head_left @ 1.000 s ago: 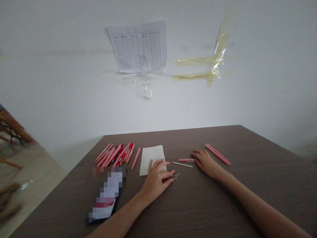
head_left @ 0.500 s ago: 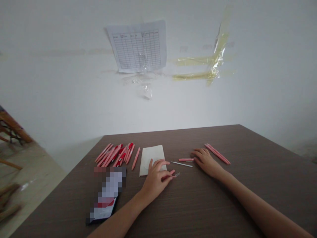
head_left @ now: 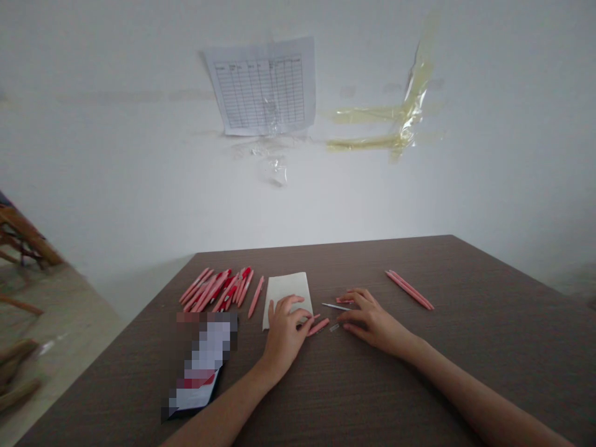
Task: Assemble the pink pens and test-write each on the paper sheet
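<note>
My left hand [head_left: 287,332] is over the lower right part of a white notepad [head_left: 286,285], thumb and forefinger closed on a small pink pen part [head_left: 316,316]. Just below those fingertips, a pink pen barrel piece [head_left: 318,328] lies on the table. My right hand [head_left: 370,320] rests low with fingers curved and apart, holding nothing that I can see. Under its fingers are a thin white refill [head_left: 333,305] and another pink barrel piece [head_left: 342,300], both partly hidden. A small clear piece [head_left: 334,328] lies by its thumb.
Several pink and red pens [head_left: 214,292] lie heaped at the left, with a single pink pen [head_left: 256,297] beside them. Two pink pens [head_left: 410,290] lie at the right. A blurred-out flat packet [head_left: 198,397] is near my left forearm. The brown table [head_left: 372,261] meets a wall.
My right hand has moved left and nearer to me, over the refill. The barrel piece by my left hand now lies uncovered, and the clear piece is apart from the left fingers.
</note>
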Action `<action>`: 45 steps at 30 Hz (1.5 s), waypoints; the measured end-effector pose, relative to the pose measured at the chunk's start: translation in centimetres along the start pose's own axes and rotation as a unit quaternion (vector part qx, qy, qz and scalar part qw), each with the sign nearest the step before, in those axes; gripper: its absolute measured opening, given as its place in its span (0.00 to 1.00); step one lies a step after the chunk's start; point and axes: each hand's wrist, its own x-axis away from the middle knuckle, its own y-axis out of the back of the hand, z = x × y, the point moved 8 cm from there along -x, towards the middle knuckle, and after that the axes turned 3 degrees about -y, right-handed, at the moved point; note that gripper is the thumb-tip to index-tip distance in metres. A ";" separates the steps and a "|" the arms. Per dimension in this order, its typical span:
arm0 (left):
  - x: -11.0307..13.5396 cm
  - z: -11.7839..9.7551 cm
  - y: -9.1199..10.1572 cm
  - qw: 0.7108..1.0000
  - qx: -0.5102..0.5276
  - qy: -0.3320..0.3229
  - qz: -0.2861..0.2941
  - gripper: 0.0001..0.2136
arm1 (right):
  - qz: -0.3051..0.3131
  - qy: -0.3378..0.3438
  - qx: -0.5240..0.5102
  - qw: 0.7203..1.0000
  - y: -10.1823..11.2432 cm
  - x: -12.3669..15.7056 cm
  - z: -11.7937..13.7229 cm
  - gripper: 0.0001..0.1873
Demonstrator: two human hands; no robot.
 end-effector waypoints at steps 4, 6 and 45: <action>0.0 -0.1 -0.1 1.000 -0.004 -0.001 0.006 0.05 | -0.009 0.001 0.010 1.000 -0.3 0.0 0.1 0.09; 0.1 0.0 -0.1 1.000 -0.004 -0.001 0.004 0.04 | -0.015 0.001 0.011 1.000 -0.3 0.0 0.3 0.09; 0.5 -2.2 -0.2 0.987 0.026 -0.155 -0.021 0.03 | -0.075 -0.020 -0.079 0.994 -0.4 -0.4 0.0 0.05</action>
